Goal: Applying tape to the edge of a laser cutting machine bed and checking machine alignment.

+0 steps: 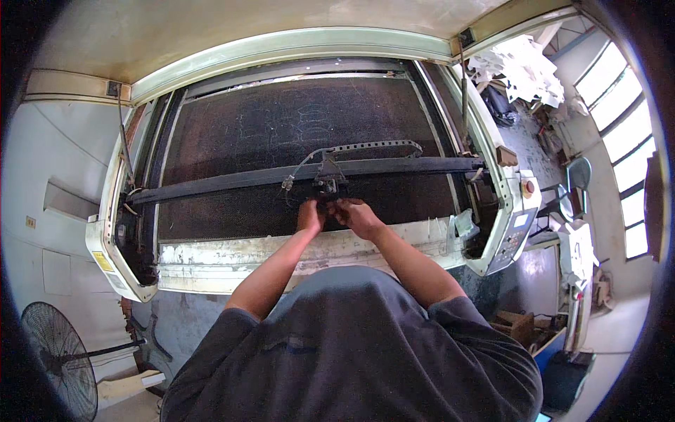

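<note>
The left hand [310, 216] and right hand [357, 216] meet near the frame's centre, fingers bent inward, just below the machine's dark head [328, 186]. Whether either grips anything, or touches the head, cannot be told; the fingertips are small and shadowed. The head sits on a long dark beam [246, 181] that crosses the middle of the frame, with a cable chain [373, 147] arching above it. Beneath spreads the dark bed [211, 133], faint pale outlines marking its upper part. Nearer the body runs a worn white ledge [211, 254]. At right is a control panel [511, 235] with a red button [527, 187]; a raised lid [281, 21] fills the top, and a fan [60, 359] stands lower left.
</note>
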Demonstrator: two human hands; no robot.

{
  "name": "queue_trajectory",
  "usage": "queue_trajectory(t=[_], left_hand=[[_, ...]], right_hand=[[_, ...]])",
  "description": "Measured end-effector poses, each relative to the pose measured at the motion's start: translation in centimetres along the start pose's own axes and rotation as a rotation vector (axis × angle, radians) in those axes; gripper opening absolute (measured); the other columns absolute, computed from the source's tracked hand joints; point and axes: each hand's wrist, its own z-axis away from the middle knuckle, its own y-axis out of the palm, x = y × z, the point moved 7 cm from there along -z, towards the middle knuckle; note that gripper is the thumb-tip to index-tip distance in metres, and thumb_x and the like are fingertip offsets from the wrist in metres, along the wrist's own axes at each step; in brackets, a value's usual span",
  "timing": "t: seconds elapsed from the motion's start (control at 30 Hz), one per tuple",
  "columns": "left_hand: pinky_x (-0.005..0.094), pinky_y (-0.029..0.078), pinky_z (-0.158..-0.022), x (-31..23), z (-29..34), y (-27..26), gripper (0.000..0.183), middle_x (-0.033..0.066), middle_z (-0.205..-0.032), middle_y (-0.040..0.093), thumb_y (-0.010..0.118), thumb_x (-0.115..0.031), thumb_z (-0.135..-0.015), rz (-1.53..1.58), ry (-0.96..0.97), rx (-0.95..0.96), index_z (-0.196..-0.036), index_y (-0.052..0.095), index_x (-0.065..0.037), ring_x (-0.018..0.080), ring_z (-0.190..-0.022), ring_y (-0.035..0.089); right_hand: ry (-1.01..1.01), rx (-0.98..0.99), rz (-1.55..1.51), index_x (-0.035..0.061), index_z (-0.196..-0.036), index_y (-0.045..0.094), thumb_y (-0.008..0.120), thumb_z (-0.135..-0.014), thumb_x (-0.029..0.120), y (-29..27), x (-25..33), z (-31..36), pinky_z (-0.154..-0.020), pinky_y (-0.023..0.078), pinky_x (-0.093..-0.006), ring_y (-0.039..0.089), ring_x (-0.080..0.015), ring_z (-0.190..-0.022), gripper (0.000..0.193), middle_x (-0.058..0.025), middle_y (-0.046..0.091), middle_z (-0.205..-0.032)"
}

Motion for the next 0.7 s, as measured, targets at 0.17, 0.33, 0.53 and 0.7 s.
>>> queue_trajectory(t=[0.17,0.33,0.53,0.7], left_hand=[[0.0537,0.057,-0.09,0.2,-0.2,-0.1,0.027,0.0239,-0.107,0.076,0.078,-0.021,-0.089,0.018,0.012,0.011,-0.112,0.078,-0.007,0.0459,-0.103,0.072],[0.0525,0.058,-0.088,-0.8,-0.2,-1.4,0.028,0.0216,-0.105,0.077,0.082,-0.027,-0.087,-0.016,-0.023,0.039,-0.109,0.08,-0.01,0.0445,-0.102,0.073],[0.0535,0.058,-0.086,-0.1,-0.7,-0.8,0.023,0.0228,-0.101,0.077,0.08,-0.018,-0.084,-0.019,0.031,0.009,-0.103,0.079,-0.007,0.0444,-0.101,0.073],[0.0557,0.059,-0.082,3.5,-1.5,1.6,0.017,0.0261,-0.095,0.075,0.078,-0.014,-0.082,0.047,-0.023,-0.027,-0.094,0.078,-0.002,0.0464,-0.097,0.073]], right_hand=[[0.006,-0.051,-0.017,0.0008,-0.109,0.075,0.064,-0.107,0.018,0.0,0.7,0.1,-0.074,0.051,-0.0278,0.064,-0.0142,-0.083,0.021,-0.0056,0.073,-0.098],[-0.011,-0.039,0.016,0.0001,-0.104,0.075,0.067,-0.106,0.02,-0.2,0.4,0.0,-0.071,0.05,-0.0276,0.062,-0.0128,-0.079,0.021,-0.0045,0.07,-0.093],[0.015,-0.061,-0.081,0.0019,-0.108,0.072,0.063,-0.108,0.021,-0.1,-0.6,-0.4,-0.073,0.05,-0.0277,0.061,-0.0137,-0.081,0.021,-0.004,0.068,-0.093],[0.208,0.123,-0.475,0.0051,-0.105,0.065,0.055,-0.112,0.021,1.5,-1.9,-0.7,-0.067,0.045,-0.0285,0.054,-0.0134,-0.075,0.021,-0.0018,0.061,-0.086]])
